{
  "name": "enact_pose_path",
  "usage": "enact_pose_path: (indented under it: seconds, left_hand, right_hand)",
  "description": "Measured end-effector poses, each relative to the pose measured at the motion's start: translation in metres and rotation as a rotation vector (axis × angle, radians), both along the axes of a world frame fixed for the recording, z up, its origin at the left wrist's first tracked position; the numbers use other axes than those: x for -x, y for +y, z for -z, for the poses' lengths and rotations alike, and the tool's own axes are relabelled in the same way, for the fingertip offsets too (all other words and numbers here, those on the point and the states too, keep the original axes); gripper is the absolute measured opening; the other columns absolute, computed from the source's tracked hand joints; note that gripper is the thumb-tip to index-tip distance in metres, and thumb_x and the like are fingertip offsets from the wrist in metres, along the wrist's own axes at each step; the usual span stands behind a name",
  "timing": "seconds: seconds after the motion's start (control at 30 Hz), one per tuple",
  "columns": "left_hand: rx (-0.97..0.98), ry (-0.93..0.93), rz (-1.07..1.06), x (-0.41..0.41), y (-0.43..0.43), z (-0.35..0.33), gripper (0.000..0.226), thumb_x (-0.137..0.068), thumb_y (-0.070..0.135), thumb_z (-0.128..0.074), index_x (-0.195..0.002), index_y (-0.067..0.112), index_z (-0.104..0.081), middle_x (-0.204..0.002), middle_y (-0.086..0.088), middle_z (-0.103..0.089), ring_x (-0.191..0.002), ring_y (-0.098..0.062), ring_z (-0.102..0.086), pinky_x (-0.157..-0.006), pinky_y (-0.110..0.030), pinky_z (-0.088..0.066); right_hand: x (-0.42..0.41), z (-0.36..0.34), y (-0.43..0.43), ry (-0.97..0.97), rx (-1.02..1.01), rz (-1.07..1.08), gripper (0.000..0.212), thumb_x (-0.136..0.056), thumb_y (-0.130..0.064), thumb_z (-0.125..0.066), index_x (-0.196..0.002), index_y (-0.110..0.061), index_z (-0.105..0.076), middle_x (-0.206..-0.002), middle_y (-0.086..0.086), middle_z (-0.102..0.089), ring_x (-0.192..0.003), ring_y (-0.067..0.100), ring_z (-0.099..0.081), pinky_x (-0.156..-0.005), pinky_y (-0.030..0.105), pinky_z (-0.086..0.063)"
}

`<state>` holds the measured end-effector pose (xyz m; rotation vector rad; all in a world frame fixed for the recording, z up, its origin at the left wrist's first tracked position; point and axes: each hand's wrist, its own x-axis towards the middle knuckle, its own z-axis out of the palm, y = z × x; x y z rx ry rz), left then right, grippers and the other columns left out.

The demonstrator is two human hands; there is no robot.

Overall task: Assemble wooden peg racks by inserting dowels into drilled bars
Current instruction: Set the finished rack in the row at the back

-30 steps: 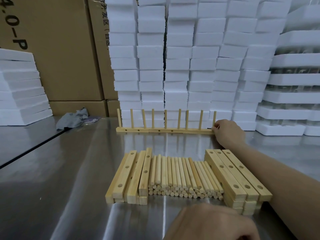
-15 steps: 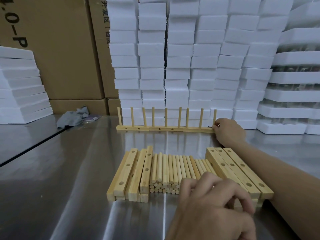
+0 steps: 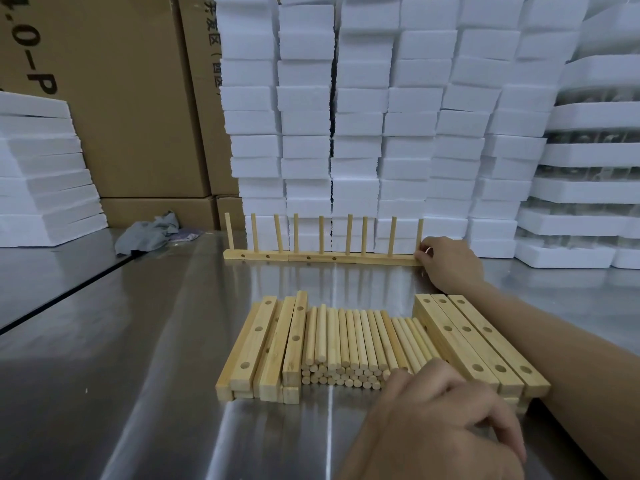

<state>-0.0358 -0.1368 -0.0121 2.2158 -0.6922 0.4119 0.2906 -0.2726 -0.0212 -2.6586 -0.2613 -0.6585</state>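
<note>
A row of assembled peg racks (image 3: 322, 258) stands end to end at the back of the steel table, each bar carrying upright dowels. My right hand (image 3: 446, 263) pinches the right end of that row with curled fingertips. Nearer to me lies a pile of loose dowels (image 3: 349, 344), between one stack of drilled bars (image 3: 266, 344) on the left and another stack of drilled bars (image 3: 478, 344) on the right. My left hand (image 3: 440, 427) hovers with curled fingers over the near ends of the right-hand dowels and bars; what its fingertips touch is hidden.
White foam blocks (image 3: 363, 133) are stacked high right behind the racks. Cardboard boxes (image 3: 131, 109) and foam slabs (image 3: 41, 174) stand at the back left, foam trays (image 3: 588, 202) at the right. A grey rag (image 3: 149, 232) lies left of the racks.
My left hand has come up from the bottom edge over the near right part of the pile, then drawn back a little. My right hand stays at the racks' right end.
</note>
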Motion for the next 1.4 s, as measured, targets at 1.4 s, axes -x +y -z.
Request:
enact_pose_path:
  seconds: [1.4]
  left_hand:
    - [-0.156,-0.17,-0.698,-0.009,0.116,-0.015,0.023,-0.099,0.027,-0.062,-0.121,0.034,-0.065,-0.123,0.018,-0.061,-0.115,-0.009,-0.056,-0.106,-0.04,-0.047]
  right_hand:
    - [0.231,0.009,-0.091,0.114,-0.903,0.015,0.019,-0.104,-0.013,-0.056,-0.1,-0.02,-0.074,-0.091,0.002,-0.074,-0.077,0.022,-0.067,-0.067,0.032,-0.048]
